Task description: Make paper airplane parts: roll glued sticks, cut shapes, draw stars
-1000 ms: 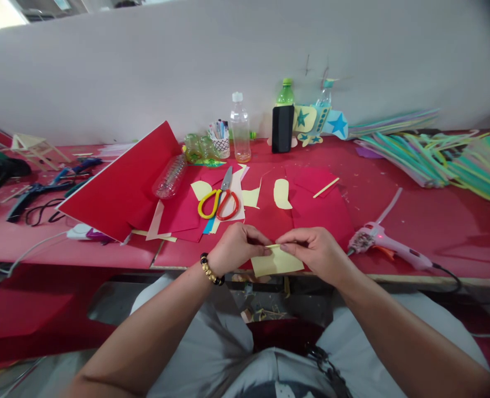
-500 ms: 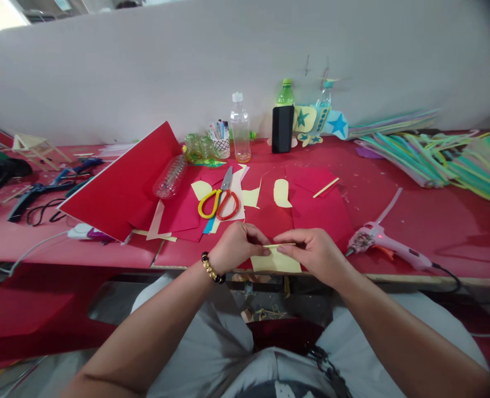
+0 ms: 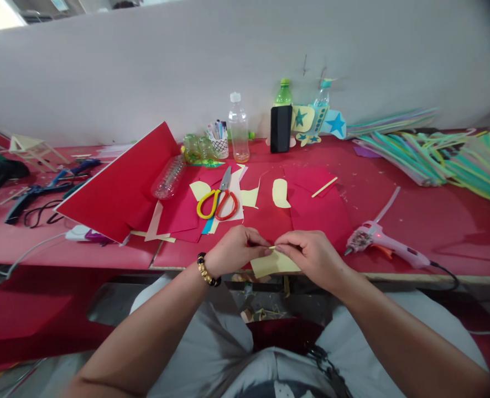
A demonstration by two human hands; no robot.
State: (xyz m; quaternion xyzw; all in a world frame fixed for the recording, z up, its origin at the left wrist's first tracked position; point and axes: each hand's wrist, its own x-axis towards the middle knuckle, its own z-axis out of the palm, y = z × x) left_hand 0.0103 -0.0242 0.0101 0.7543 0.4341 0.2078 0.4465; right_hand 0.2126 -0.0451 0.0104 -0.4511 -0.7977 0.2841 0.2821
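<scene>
A pale yellow sheet of paper [image 3: 275, 263] lies at the table's front edge. Its upper edge is pinched between thumb and fingers of my left hand [image 3: 241, 247] and my right hand [image 3: 310, 252], which are close together. A narrow strip along that edge looks folded or rolled; the fingers partly hide it. Beyond my hands lie scissors [image 3: 218, 200] with one yellow and one red handle, on paper scraps. A curved yellow paper cutout [image 3: 280, 193] lies on red paper [image 3: 317, 213]. Right of my right hand rests a pink glue gun [image 3: 388, 246] with a glue stick in it.
A red board [image 3: 123, 185] leans at the left beside a clear plastic bottle [image 3: 169, 178]. Along the wall stand a pen cup [image 3: 219, 143], an upright bottle [image 3: 239, 132], a black phone [image 3: 280, 130] and a star-decorated bottle craft [image 3: 320, 119]. Coloured sticks [image 3: 419, 160] lie at right.
My fingers have drawn closer together on the paper's upper edge, the right hand shifting slightly left. The paper has tilted a little. The whole view has shifted slightly.
</scene>
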